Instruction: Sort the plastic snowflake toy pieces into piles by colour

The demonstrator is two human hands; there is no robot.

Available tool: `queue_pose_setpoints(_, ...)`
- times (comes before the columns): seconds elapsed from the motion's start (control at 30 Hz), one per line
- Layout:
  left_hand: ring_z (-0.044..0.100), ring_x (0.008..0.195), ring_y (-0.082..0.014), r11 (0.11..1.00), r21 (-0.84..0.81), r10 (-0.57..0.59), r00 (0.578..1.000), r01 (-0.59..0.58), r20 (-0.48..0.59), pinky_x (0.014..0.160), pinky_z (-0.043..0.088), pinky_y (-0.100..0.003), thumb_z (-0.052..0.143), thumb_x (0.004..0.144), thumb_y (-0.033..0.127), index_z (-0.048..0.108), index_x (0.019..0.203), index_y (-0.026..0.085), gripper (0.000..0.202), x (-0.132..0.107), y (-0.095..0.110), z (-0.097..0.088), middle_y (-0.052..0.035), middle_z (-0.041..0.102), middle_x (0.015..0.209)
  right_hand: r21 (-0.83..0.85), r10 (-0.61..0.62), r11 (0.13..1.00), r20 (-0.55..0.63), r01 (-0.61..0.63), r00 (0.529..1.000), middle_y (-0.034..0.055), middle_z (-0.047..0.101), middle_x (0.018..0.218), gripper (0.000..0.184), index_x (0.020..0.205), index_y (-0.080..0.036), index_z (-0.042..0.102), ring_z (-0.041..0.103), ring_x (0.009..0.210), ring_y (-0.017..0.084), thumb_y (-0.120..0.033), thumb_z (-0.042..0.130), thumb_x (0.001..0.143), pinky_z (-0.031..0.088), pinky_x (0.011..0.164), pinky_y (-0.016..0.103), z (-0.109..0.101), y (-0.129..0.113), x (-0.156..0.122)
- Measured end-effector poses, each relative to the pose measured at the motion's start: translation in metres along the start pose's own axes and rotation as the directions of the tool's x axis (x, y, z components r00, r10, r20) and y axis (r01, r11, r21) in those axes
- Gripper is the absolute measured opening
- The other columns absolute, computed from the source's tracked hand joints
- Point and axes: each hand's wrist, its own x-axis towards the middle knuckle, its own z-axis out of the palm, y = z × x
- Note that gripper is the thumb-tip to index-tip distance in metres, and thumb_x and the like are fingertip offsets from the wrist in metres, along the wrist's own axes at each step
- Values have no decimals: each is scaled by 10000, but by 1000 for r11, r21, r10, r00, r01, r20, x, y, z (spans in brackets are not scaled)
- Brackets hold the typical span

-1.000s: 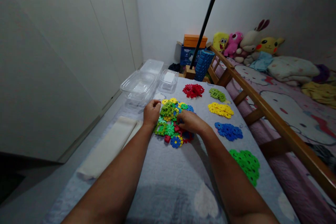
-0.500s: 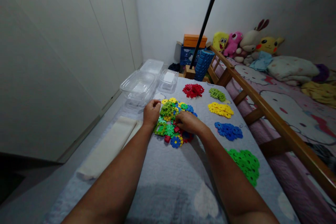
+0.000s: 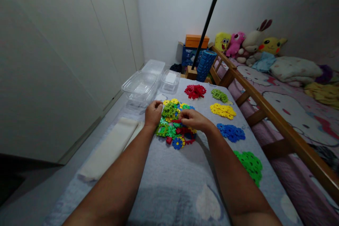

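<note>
A mixed pile of plastic flower-shaped building pieces [image 3: 171, 131] in green, yellow, blue and red lies on the cloth-covered table. Above its right side, my right hand [image 3: 194, 119] pinches a red plastic piece [image 3: 177, 121] whose exact shape is partly hidden. My left hand [image 3: 153, 113] rests at the pile's left edge with curled fingers; whatever they hold, if anything, is hidden. To the right lie single-colour heaps: red pieces [image 3: 195, 91], light green pieces [image 3: 219, 95], yellow pieces [image 3: 222, 111], blue pieces [image 3: 231, 132] and green pieces [image 3: 250, 167].
Clear plastic containers [image 3: 139, 84] stand at the table's back left. A folded cream cloth [image 3: 109, 148] lies left of my left forearm. A wooden bed rail [image 3: 280, 127] runs along the right side. Behind the table rises a black pole [image 3: 209, 17] on a wooden base.
My right hand has lifted slightly from the pile, bringing up a red piece. My left hand has stayed nearly still.
</note>
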Motion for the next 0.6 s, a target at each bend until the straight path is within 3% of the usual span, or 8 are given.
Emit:
queue_pose_setpoints(0.2, 682, 849, -214, 1000, -9, -12, 1000, 12, 11, 840, 520, -339, 554, 788, 378, 695, 881, 189, 253, 0, 0, 0, -50, 737, 881, 280, 126, 957, -162, -77, 979, -58, 501, 612, 127, 746, -196, 594, 405, 560, 102, -261, 548, 648, 291, 530, 234, 0, 15, 4)
queue_pose_setpoints(0.37, 683, 845, -212, 1000, 3, -10, 1000, 10, 4, 843, 518, -335, 550, 783, 369, 694, 866, 194, 242, 0, 1, 0, -44, 737, 867, 484, 151, 875, -316, 23, 937, -41, 556, 616, 164, 710, -201, 594, 446, 557, 104, -330, 602, 609, 346, 530, 231, 0, 19, 6)
queue_pose_setpoints(0.5, 681, 840, -207, 1000, 12, -17, 1000, 16, 17, 836, 515, -325, 543, 782, 363, 693, 868, 195, 241, -1, 3, -1, -42, 739, 869, 586, 214, 805, -426, 88, 879, -32, 572, 622, 191, 702, -202, 593, 491, 583, 111, -341, 630, 575, 398, 546, 228, -5, 26, 12)
queue_pose_setpoints(0.6, 675, 833, -207, 1000, 25, -19, 1000, 19, 21, 829, 509, -323, 542, 777, 363, 693, 867, 195, 243, -1, 6, -1, -44, 740, 874, 612, 279, 778, -542, 145, 793, -39, 567, 634, 214, 732, -211, 585, 510, 598, 115, -347, 632, 574, 426, 556, 228, -12, 39, 21)
